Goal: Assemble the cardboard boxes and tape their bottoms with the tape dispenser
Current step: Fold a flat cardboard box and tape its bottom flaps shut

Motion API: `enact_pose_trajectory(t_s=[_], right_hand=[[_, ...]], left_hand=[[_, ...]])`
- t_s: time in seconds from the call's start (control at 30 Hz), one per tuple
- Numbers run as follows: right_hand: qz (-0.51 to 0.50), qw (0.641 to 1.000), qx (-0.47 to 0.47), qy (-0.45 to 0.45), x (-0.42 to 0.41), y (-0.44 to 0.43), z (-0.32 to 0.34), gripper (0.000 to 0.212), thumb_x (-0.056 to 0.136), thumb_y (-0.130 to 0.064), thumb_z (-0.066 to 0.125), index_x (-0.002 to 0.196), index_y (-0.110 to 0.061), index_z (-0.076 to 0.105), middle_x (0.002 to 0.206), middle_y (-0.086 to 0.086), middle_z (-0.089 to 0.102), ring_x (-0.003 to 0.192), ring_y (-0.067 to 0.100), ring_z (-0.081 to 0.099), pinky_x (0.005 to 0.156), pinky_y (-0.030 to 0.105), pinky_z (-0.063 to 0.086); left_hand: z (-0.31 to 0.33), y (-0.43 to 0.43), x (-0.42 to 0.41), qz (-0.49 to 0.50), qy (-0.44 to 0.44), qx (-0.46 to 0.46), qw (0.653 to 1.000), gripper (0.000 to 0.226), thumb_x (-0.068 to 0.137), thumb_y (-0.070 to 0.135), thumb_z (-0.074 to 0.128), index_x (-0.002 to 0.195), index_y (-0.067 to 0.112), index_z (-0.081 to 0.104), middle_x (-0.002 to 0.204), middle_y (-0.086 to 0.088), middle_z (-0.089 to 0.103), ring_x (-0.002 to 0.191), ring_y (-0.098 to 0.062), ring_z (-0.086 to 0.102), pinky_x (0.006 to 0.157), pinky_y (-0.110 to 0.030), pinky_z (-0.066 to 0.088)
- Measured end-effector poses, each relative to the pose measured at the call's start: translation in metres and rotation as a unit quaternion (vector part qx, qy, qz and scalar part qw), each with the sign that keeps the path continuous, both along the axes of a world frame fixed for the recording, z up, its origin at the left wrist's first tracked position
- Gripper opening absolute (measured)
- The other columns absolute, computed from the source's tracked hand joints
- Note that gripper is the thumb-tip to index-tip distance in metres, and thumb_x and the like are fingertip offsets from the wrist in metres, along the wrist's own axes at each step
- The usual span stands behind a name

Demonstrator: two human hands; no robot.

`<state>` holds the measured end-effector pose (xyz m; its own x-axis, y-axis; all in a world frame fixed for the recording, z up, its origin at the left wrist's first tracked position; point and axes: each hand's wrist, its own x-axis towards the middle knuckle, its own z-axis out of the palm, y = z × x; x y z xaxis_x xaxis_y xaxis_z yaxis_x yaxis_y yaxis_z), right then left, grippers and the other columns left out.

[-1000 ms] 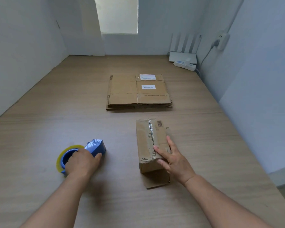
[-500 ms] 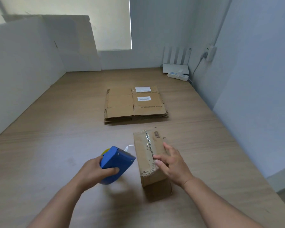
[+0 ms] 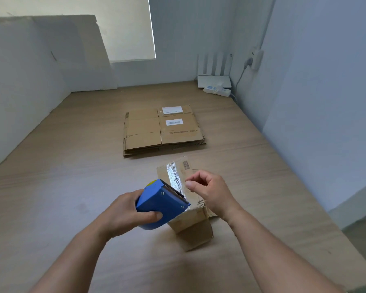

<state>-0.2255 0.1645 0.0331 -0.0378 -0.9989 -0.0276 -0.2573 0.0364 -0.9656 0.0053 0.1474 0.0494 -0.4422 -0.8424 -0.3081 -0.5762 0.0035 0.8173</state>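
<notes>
- Bench [image 3: 72,176]: pale wood grain, reaches the back wall, carries all the cardboard.
- White panel [image 3: 72,56]: leans in the far left corner, well apart from the work.
- Stack of flattened boxes [image 3: 146,132]: lies mid-bench just beyond the small box, with two white labels on the right half of the top sheet.
- Small cardboard box [image 3: 190,227]: stands in the near middle of the bench between both arms, flaps folded shut on top; creased and worn, with a barcode at the far right corner.
- Router [image 3: 213,78]: sits in the far right corner, antennas upright.
- Tape dispenser [image 3: 159,201]: blue, toothed blade up, held over the box's near left edge, hiding part of the seam.
- Left hand [image 3: 123,212]: wraps round the dispenser's body.
- Right hand [image 3: 209,191]: hangs over the box's right side, fingers curled, thumb beside the tape; cannot tell whether it pinches anything.
- Power strip [image 3: 217,89]: lies just in front of the router.
- Tape strip [image 3: 173,174]: shiny and wrinkled, runs along the flap seam from the far edge toward the blade.
</notes>
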Motion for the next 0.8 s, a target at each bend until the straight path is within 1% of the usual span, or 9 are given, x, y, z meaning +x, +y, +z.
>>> enact_pose_trajectory(t_s=[0.1, 0.2, 0.3, 0.4, 0.53, 0.6, 0.67, 0.73, 0.8], right_hand=[[-0.004, 1.000, -0.018, -0.003, 0.001, 0.002, 0.004, 0.018, 0.087, -0.009, 0.063, 0.072, -0.019, 0.062, 0.069, -0.004, 0.058, 0.068, 0.008, 0.053, 0.066, 0.018, 0.047], [0.009, 1.000, -0.020, 0.010, 0.004, 0.002, 0.007, 0.017, 0.089, -0.011, 0.061, 0.075, -0.019, 0.060, 0.073, -0.001, 0.059, 0.071, 0.010, 0.054, 0.067, 0.020, 0.048], [0.022, 0.999, -0.019, 0.013, 0.007, 0.001, 0.009, 0.014, 0.088, -0.012, 0.063, 0.076, -0.019, 0.060, 0.073, -0.001, 0.058, 0.070, 0.010, 0.052, 0.067, 0.023, 0.047], [0.028, 0.997, -0.028, 0.072, 0.009, 0.001, 0.011, 0.016, 0.091, -0.014, 0.060, 0.077, -0.020, 0.056, 0.073, -0.004, 0.056, 0.070, 0.010, 0.051, 0.068, 0.027, 0.047], [0.015, 0.969, -0.132, 0.208, 0.011, 0.001, 0.011, 0.013, 0.095, -0.017, 0.054, 0.083, -0.014, 0.051, 0.073, -0.007, 0.050, 0.067, 0.011, 0.047, 0.062, 0.023, 0.039], [-0.001, 0.960, -0.187, 0.208, 0.010, 0.002, 0.017, 0.012, 0.094, -0.015, 0.056, 0.083, -0.010, 0.053, 0.070, -0.009, 0.047, 0.063, 0.006, 0.045, 0.058, 0.014, 0.036], [-0.031, 0.961, -0.212, 0.172, 0.005, 0.003, 0.027, 0.011, 0.093, -0.012, 0.057, 0.082, -0.011, 0.054, 0.067, -0.011, 0.048, 0.060, 0.002, 0.047, 0.055, 0.011, 0.039], [-0.063, 0.968, -0.203, 0.129, -0.002, 0.003, 0.035, 0.013, 0.093, -0.012, 0.057, 0.081, -0.015, 0.054, 0.067, -0.007, 0.054, 0.062, 0.009, 0.054, 0.057, 0.015, 0.045], [-0.067, 0.978, -0.160, 0.120, -0.008, 0.002, 0.036, 0.014, 0.093, -0.015, 0.058, 0.079, -0.017, 0.054, 0.068, -0.002, 0.058, 0.068, 0.021, 0.059, 0.064, 0.032, 0.052]], left_hand=[[0.001, 0.001, 0.001, -0.005, -0.009, -0.016, 1.000, 0.039, 0.063, 0.042, 0.069, 0.100, 0.031, 0.062, 0.089, 0.020, 0.067, 0.078, -0.004, 0.064, 0.069, -0.024, 0.053], [0.002, 0.001, 0.002, -0.006, -0.014, -0.024, 1.000, 0.044, 0.061, 0.046, 0.070, 0.102, 0.032, 0.062, 0.088, 0.014, 0.069, 0.079, -0.005, 0.064, 0.071, -0.027, 0.054], [0.002, 0.003, 0.003, -0.011, -0.028, -0.034, 0.999, 0.061, 0.052, 0.060, 0.066, 0.105, 0.032, 0.061, 0.092, 0.009, 0.069, 0.082, -0.008, 0.065, 0.073, -0.028, 0.055], [0.003, 0.005, 0.004, -0.009, -0.034, -0.039, 0.999, 0.067, 0.049, 0.064, 0.063, 0.107, 0.031, 0.060, 0.095, 0.010, 0.069, 0.083, -0.008, 0.065, 0.074, -0.028, 0.056], [0.006, 0.008, 0.001, 0.006, -0.029, -0.045, 0.999, 0.051, 0.062, 0.060, 0.076, 0.103, 0.034, 0.060, 0.092, 0.009, 0.068, 0.079, -0.005, 0.064, 0.068, -0.023, 0.053], [0.014, 0.008, 0.002, 0.022, -0.016, -0.033, 0.999, 0.051, 0.060, 0.062, 0.078, 0.098, 0.033, 0.062, 0.087, 0.008, 0.069, 0.077, -0.007, 0.064, 0.066, -0.022, 0.051], [0.028, 0.008, 0.011, 0.032, 0.000, -0.025, 0.999, 0.069, 0.042, 0.075, 0.074, 0.092, 0.027, 0.067, 0.084, 0.007, 0.071, 0.072, -0.009, 0.065, 0.063, -0.023, 0.050], [0.042, 0.009, 0.026, 0.033, -0.003, -0.021, 0.999, 0.079, 0.029, 0.084, 0.070, 0.081, 0.024, 0.070, 0.079, 0.004, 0.071, 0.065, -0.008, 0.064, 0.060, -0.023, 0.045], [0.051, 0.009, 0.039, 0.032, -0.028, -0.003, 0.999, 0.088, 0.022, 0.089, 0.067, 0.076, 0.020, 0.069, 0.075, -0.002, 0.070, 0.062, -0.010, 0.062, 0.060, -0.024, 0.040]])
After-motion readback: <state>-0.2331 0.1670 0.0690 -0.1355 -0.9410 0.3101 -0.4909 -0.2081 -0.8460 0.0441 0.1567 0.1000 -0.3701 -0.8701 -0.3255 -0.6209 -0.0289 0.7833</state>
